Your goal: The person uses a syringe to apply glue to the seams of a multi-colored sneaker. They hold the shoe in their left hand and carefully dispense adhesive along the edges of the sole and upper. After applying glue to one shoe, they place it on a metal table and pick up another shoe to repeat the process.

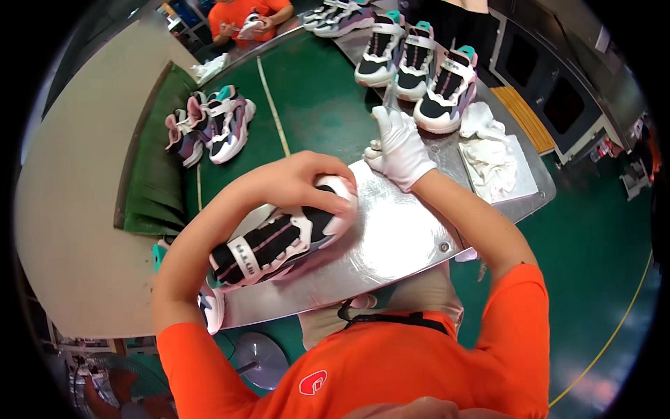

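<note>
My bare left hand is closed over the toe of a black, white and grey sneaker. The shoe lies at the near edge of a metal worktop, its strap end toward the lower left. In a white glove, my right hand is above the metal beyond the shoe, apart from it. A slim, pale pointed tool sticks up from its curled fingers; its exact kind does not show. Close past that hand stand several similar sneakers with turquoise heel tabs.
Crumpled white cloths lie on a white sheet at the right. A pair of sneakers rests on the green belt, beside a green cushion-like bolster. Across the table, a person in orange handles another shoe. A fan stands lower left.
</note>
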`<state>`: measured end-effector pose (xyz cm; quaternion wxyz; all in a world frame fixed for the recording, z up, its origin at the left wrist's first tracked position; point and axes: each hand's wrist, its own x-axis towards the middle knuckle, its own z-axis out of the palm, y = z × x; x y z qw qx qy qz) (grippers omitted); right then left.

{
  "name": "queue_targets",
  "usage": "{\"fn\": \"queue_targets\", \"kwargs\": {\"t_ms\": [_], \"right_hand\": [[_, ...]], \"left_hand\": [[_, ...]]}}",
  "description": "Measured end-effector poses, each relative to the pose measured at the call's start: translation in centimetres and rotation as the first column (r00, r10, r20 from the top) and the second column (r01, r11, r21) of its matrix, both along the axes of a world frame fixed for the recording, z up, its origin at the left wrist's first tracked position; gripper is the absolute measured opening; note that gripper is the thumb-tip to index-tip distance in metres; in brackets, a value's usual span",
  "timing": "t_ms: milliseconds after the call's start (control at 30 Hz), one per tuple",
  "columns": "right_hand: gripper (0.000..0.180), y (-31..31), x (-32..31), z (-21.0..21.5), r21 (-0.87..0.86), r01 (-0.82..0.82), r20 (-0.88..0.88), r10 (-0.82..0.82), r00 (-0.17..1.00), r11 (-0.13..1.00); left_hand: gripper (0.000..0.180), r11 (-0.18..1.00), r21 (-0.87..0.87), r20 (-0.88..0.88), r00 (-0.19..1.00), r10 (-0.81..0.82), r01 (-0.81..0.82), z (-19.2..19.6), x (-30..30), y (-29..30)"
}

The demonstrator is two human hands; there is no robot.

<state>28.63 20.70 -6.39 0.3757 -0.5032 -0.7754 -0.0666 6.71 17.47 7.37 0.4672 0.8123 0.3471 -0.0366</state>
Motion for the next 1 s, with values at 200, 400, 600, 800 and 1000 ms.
{"fn": "queue_targets", "kwargs": {"t_ms": [200,400,600,800,1000], "right_hand": [[0.068,-8.1,0.1,2.8,-0.271,-0.241,-0.541,0.059,0.839,0.932],[0.079,-19.1,6.0,6.6,-0.51,-0.259,-0.668,-0.187,0.72,0.82],[0.076,-20.6,10.6,4.3,-0.777,-0.028,-0.366,-0.416,0.833,0.629],[0.063,-20.5,8.0,10.2,-0.323,-0.73,-0.93,-0.057,0.364,0.602],[0.095,-16.8,3.3,13.2,0.232,-0.937,-0.971,0.115,-0.208,0.262]], "left_hand": [[0.045,0.85,0.371,0.359,0.902,0.241,-0.375,4.6,-7.5,-8.1],[0.047,0.773,0.162,0.832,0.506,0.227,-0.613,2.4,-10.1,-12.3],[0.053,0.736,0.291,0.813,0.564,0.147,-0.611,0.0,-4.9,-10.1],[0.042,0.739,0.356,0.771,0.627,0.114,-0.572,0.6,-3.9,-8.7],[0.038,0.752,0.321,0.758,0.632,0.16,-0.576,0.6,-3.5,-7.4]]}}
